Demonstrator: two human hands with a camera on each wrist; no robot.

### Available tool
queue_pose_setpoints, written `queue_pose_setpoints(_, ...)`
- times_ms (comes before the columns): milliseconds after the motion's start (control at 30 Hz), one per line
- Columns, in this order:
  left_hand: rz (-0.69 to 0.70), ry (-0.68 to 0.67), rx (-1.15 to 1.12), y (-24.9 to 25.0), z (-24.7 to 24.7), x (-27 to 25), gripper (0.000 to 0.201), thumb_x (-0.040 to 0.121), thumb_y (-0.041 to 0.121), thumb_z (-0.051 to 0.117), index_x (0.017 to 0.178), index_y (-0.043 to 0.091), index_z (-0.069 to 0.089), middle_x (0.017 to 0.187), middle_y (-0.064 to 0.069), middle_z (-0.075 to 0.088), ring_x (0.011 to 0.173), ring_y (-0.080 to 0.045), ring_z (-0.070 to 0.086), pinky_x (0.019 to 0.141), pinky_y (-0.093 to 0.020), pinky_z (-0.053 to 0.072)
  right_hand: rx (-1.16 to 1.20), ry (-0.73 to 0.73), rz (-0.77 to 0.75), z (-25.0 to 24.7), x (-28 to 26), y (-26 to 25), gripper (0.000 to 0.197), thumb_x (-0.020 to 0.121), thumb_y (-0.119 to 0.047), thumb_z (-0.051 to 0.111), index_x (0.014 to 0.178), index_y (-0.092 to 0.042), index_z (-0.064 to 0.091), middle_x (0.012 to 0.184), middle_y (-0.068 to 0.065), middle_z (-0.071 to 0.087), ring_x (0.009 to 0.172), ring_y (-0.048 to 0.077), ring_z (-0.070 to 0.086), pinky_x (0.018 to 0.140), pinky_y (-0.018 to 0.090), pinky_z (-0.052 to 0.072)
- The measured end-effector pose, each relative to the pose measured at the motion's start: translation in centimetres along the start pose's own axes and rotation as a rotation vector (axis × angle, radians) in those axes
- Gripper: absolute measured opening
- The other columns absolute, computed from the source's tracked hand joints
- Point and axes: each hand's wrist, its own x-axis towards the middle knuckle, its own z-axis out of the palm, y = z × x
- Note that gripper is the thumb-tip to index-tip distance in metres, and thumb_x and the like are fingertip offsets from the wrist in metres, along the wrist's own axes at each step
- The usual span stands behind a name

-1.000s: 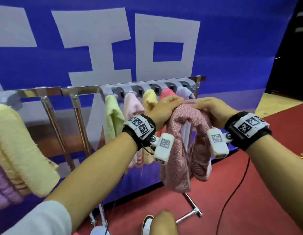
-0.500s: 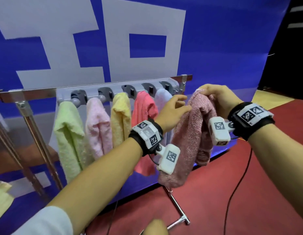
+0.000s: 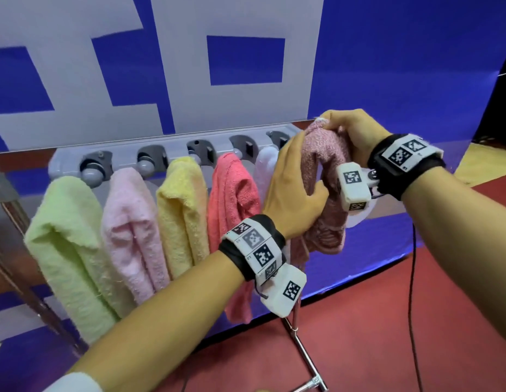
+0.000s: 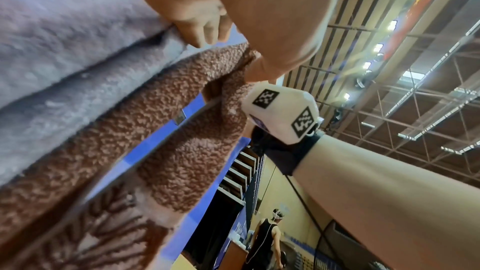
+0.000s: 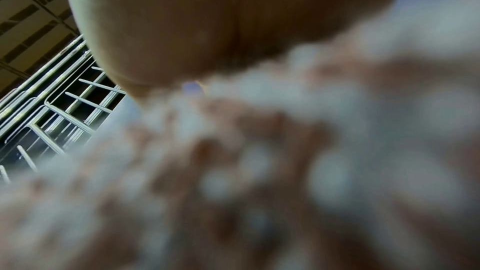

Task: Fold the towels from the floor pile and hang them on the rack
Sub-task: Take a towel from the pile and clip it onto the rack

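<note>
My right hand [image 3: 349, 137] pinching the top of a fuzzy dusty-pink towel [image 3: 322, 176], my left hand [image 3: 294, 190] wrapped round its middle, at the right end of the rack [image 3: 172, 152], beside a white towel [image 3: 266, 165]

Black wristbands [image 3: 407, 165] carry white coded marker blocks; white sleeve [image 3: 73, 383].

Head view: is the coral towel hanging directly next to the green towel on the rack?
No, the coral towel hangs two places away from the green towel, beyond pink and yellow towels.

Towels: dusty-pink towel [image 3: 322, 171] nubby terry cloth, green towel [image 3: 68, 239] fluffy. Rack [image 3: 172, 149] matt grey plastic, legs [image 3: 305, 352] shiny metal.
</note>
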Motion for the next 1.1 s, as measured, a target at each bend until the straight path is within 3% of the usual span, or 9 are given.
queue_pose_setpoints(200, -0.050, -0.054, 0.034, -1.2, 0.7, 1.0, 0.084, 0.076, 0.005, 0.054, 0.153, 0.007, 0.022, 0.153, -0.012, 0.036, 0.142, -0.023, 0.032, 0.117, -0.042, 0.028, 0.027, 0.021, -0.032, -0.1, 2.7, -0.5, 0.020, 0.085, -0.006, 0.039, 0.077, -0.014, 0.056, 0.070, 0.007, 0.058, 0.060, 0.022, 0.058, 0.062, 0.028, 0.053)
queue_pose_setpoints(400, -0.139, -0.145, 0.074, -2.0, 2.3, 1.1, 0.080, 0.083, -0.003, 0.048, 0.155, 0.011, 0.015, 0.153, -0.017, 0.035, 0.141, -0.029, 0.034, 0.115, -0.046, 0.030, -0.033, 0.030, 0.154, -1.7, 2.9, 3.7, 0.027, 0.083, -0.012, 0.044, 0.074, -0.012, 0.069, 0.073, 0.012, 0.064, 0.063, 0.027, 0.060, 0.068, 0.034, 0.050)
queue_pose_setpoints(500, -0.200, -0.205, 0.034, -1.6, 2.2, 0.8, 0.082, 0.081, -0.007, 0.044, 0.155, 0.011, 0.014, 0.158, -0.013, 0.027, 0.146, -0.024, 0.026, 0.119, -0.041, 0.023, -0.169, 0.084, 0.236, -2.1, 2.7, 7.1, 0.014, 0.082, -0.012, 0.056, 0.068, -0.011, 0.056, 0.066, 0.010, 0.054, 0.057, 0.023, 0.050, 0.058, 0.029, 0.043)
queue_pose_setpoints(667, -0.254, -0.245, -0.107, -0.4, 1.1, 1.0, 0.080, 0.072, 0.015, 0.043, 0.150, 0.018, 0.027, 0.145, -0.011, 0.046, 0.130, -0.028, 0.049, 0.108, -0.046, 0.041, -0.277, 0.109, 0.157, -1.7, 1.6, 9.1, 0.015, 0.089, -0.015, 0.059, 0.103, -0.011, 0.065, 0.093, 0.005, 0.067, 0.087, 0.020, 0.062, 0.074, 0.034, 0.047)
queue_pose_setpoints(767, -0.274, -0.250, -0.153, 0.0, -0.1, 1.3, 0.078, 0.071, 0.009, 0.042, 0.147, 0.020, 0.032, 0.139, -0.004, 0.050, 0.121, -0.008, 0.054, 0.103, -0.037, 0.047, -0.343, 0.187, 0.088, -1.3, 0.7, 8.4, 0.024, 0.089, -0.016, 0.062, 0.112, -0.008, 0.064, 0.107, 0.012, 0.068, 0.100, 0.023, 0.063, 0.074, 0.034, 0.049)
queue_pose_setpoints(867, -0.268, -0.247, -0.149, 0.4, -1.7, 1.1, 0.068, 0.083, -0.006, 0.047, 0.147, 0.015, 0.034, 0.123, 0.004, 0.049, 0.085, 0.020, 0.049, 0.085, -0.008, 0.043, -0.370, 0.276, -0.035, -0.3, -0.6, 6.4, 0.013, 0.090, -0.011, 0.059, 0.102, -0.014, 0.062, 0.105, 0.009, 0.064, 0.097, 0.022, 0.060, 0.072, 0.033, 0.049)
queue_pose_setpoints(933, -0.259, -0.255, -0.152, 1.3, -2.8, 0.7, 0.065, 0.086, -0.008, 0.052, 0.145, 0.012, 0.036, 0.124, 0.006, 0.046, 0.100, 0.012, 0.049, 0.092, -0.008, 0.041, -0.348, 0.328, -0.141, 0.6, -1.4, 4.7, 0.015, 0.085, -0.005, 0.058, 0.097, -0.014, 0.063, 0.097, 0.007, 0.064, 0.088, 0.023, 0.059, 0.071, 0.036, 0.051)
queue_pose_setpoints(1000, -0.252, -0.245, -0.162, 2.2, -3.9, 0.5, 0.061, 0.086, -0.004, 0.058, 0.143, 0.011, 0.039, 0.130, 0.005, 0.046, 0.122, -0.008, 0.047, 0.105, -0.023, 0.040, -0.348, 0.391, -0.243, 1.7, -2.4, 3.1, 0.016, 0.074, -0.014, 0.062, 0.087, -0.022, 0.065, 0.093, 0.003, 0.069, 0.085, 0.023, 0.065, 0.074, 0.038, 0.054)
queue_pose_setpoints(1100, -0.235, -0.229, -0.162, 3.4, -6.1, 0.4, 0.059, 0.086, 0.005, 0.064, 0.141, 0.012, 0.042, 0.138, -0.002, 0.048, 0.125, -0.014, 0.047, 0.105, -0.029, 0.043, -0.429, 0.405, -0.356, 4.0, -4.3, 1.2, 0.017, 0.069, -0.022, 0.060, 0.084, -0.028, 0.067, 0.091, -0.002, 0.072, 0.088, 0.020, 0.069, 0.076, 0.033, 0.055)
